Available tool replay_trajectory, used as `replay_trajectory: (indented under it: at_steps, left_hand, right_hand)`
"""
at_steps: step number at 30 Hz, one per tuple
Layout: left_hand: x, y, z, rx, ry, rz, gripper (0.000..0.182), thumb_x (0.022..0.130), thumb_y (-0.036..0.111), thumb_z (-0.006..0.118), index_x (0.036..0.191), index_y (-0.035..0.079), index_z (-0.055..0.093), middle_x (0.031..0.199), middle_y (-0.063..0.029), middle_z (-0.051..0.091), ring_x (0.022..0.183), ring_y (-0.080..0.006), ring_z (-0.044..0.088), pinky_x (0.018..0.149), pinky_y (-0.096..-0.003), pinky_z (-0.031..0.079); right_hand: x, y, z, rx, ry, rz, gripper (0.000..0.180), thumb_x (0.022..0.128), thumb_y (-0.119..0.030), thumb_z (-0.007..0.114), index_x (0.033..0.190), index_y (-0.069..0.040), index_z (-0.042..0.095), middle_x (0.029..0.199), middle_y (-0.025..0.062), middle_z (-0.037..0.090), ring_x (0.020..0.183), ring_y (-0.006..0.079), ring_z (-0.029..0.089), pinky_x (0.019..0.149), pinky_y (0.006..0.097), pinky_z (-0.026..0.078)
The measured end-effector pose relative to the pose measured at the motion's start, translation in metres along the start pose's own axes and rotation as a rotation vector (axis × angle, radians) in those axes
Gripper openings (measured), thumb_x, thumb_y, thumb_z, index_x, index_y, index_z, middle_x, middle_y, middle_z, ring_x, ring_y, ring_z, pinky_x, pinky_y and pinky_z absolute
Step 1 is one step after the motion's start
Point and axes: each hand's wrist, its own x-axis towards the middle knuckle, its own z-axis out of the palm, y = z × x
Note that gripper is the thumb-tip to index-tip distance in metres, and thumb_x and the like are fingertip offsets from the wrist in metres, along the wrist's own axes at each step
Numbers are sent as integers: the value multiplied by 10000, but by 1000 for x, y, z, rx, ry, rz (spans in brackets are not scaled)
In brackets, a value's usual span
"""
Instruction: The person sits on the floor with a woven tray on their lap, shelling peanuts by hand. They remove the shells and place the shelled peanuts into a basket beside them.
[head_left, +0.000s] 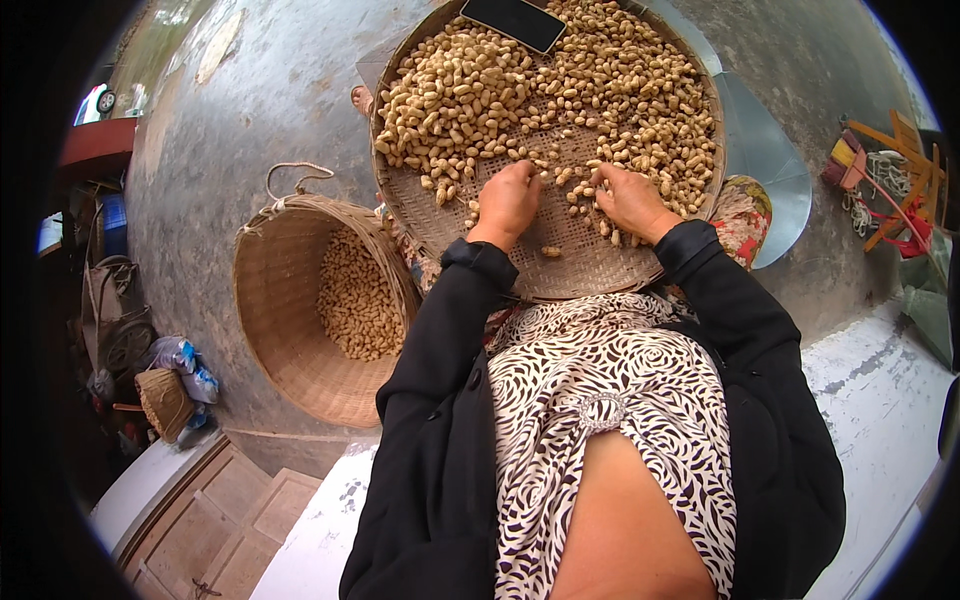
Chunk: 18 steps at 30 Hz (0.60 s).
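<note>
A round woven bamboo tray (592, 270) lies across my lap, bearing a heap of unshelled peanuts (457, 90) on the left and a wider spread of peanuts (652, 97) on the right. My left hand (510, 201) is over the tray's near middle, fingers curled down beside a few loose peanuts. Opposite it, my right hand (636, 201) bends its fingers onto small peanuts at the edge of the right-hand spread. Whether either hand grips a peanut is hidden by the fingers. One single peanut (551, 252) rests on bare weave between my wrists.
A smartphone (514, 22) with a dark screen lies on the tray's far side. At my left stands a deep bamboo basket (281, 330) with peanuts inside and a rope handle (300, 171). A broom (844, 161) and wooden frame (911, 187) are at right; a wheelbarrow (112, 300) is far left.
</note>
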Motion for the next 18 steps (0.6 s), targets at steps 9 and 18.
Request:
replay_trajectory:
  at_steps: [9,18]
  left_hand:
    - [-7,8,-5,-18,-134,-40,253,910,213,672,1104,60,619,896,-185,694,820,-377,669,710,-467,523]
    - [0,7,0,-127,-190,-103,227,961,238,588,1103,61,585,932,-151,695,747,-287,677,640,-414,540]
  right_hand:
    - [2,11,18,-73,55,-80,186,925,-250,648,1021,-98,601,825,130,689,769,341,667,698,443,526]
    - [9,5,20,-108,109,-245,217,905,-240,666,1064,-110,595,855,117,692,808,323,688,696,447,534]
